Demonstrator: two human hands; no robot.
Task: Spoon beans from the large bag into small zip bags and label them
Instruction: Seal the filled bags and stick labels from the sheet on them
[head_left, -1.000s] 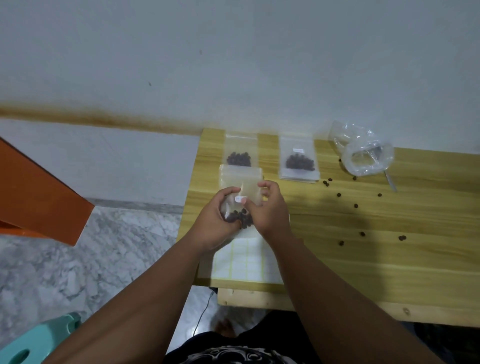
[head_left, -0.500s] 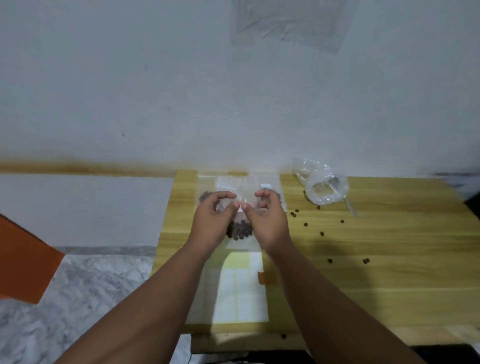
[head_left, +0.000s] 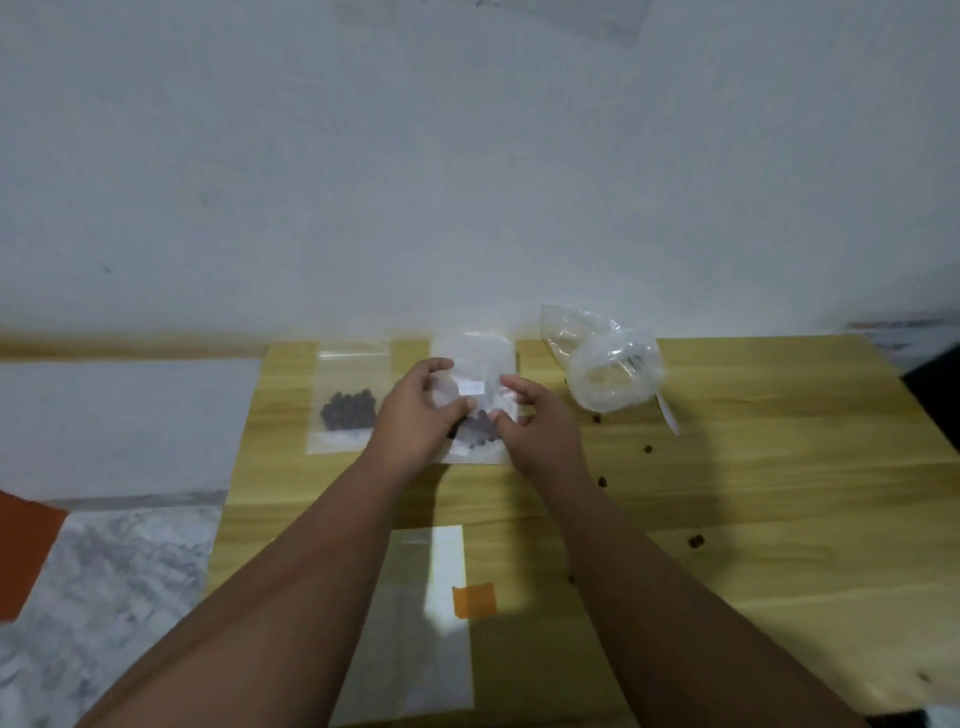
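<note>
The small zip bag (head_left: 475, 358) sits between both hands near the far edge of the desk (head_left: 753, 493). It holds a dark clump of beans (head_left: 477, 427) in its lower half and has a small white label (head_left: 471, 388) stuck to its front. Whether the bag lies flat on the desk or is held just above it cannot be told.

The left grip (head_left: 418, 418) grasps the bag's left side, with the thumb laid across the front just below the label and the fingers curled over the upper left corner. The right grip (head_left: 543, 434) grasps the bag's right edge, with fingers bent around it and the thumb tip against the front beside the beans.

Just left of the small zip bag a second zip bag (head_left: 349, 374) lies flat, with its own beans (head_left: 348, 411) gathered low inside. To the right of the small zip bag stands the large bag (head_left: 613, 376), crumpled clear plastic with its mouth open toward the camera. A pale spoon handle (head_left: 667, 415) sticks out at its lower right.

Loose beans (head_left: 696, 541) are scattered on the wood to the right of the small zip bag and nearer the camera. Nearer still, below the small zip bag, a label sheet (head_left: 445, 566) lies partly under the left forearm, with an orange scrap (head_left: 474, 600) at its right edge.
</note>
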